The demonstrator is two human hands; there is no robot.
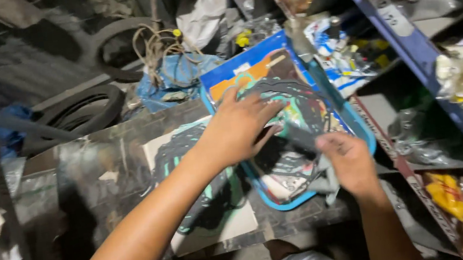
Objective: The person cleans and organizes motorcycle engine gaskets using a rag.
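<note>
- Right hand (350, 162): closed, pinching a grey strip (304, 141) and thin plastic at the near edge of the gasket pack (289, 134).
- Left hand (237, 126): open, fingers spread, pressing flat on the same pack.
- Gasket pack: blue-rimmed, clear-fronted, showing dark gaskets; lies on the dark worn surface (99, 165), its far end propped toward the shelf.
- Cardboard sheet (214, 221) with dark and teal gaskets lies just left of it, partly under the left forearm.
- Blue metal shelf (411, 46), right: holds bagged parts.
- Beyond: rubber tyres (86, 110), coiled cord (157, 44).
</note>
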